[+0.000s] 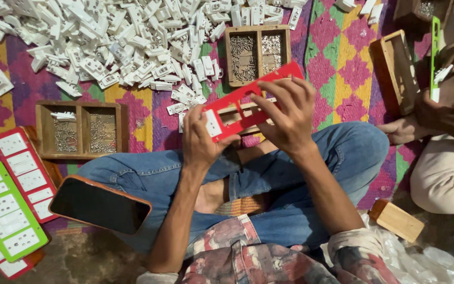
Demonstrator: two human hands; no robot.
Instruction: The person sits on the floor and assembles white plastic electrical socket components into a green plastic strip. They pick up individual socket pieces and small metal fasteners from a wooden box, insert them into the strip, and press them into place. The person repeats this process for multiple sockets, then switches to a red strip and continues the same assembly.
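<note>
Both hands are clamped on a red plastic frame (248, 100) with rectangular openings, held tilted above the person's crossed legs. The left hand (199, 141) pinches its near-left end, thumb pressed on a white socket insert (213, 125) seated in the frame; the right hand (289, 117) is spread over the middle and right part, fingers curled over the far edge. Whether the right fingertips press on a second insert is hard to tell, since the hand covers that part.

Just beyond the frame, on the patterned mat (337, 58), stands a small wooden two-compartment box (257, 52) holding screws and small metal parts. Farther off, a large heap of white plastic socket parts (111, 42) spreads across the far left. To the left sits another wooden divided box (82, 129) with metal bits in it. At the near left lie finished frames: a green one (5, 210) and a red one (24, 171), both filled with white inserts. A phone in an orange case (100, 205) rests on the person's left knee.

At the right, another person's hands (442, 113) hold a green frame (435, 52) upright, beside a wooden box tipped on its side (395, 71). A wooden block (396, 221) lies at the near right.
</note>
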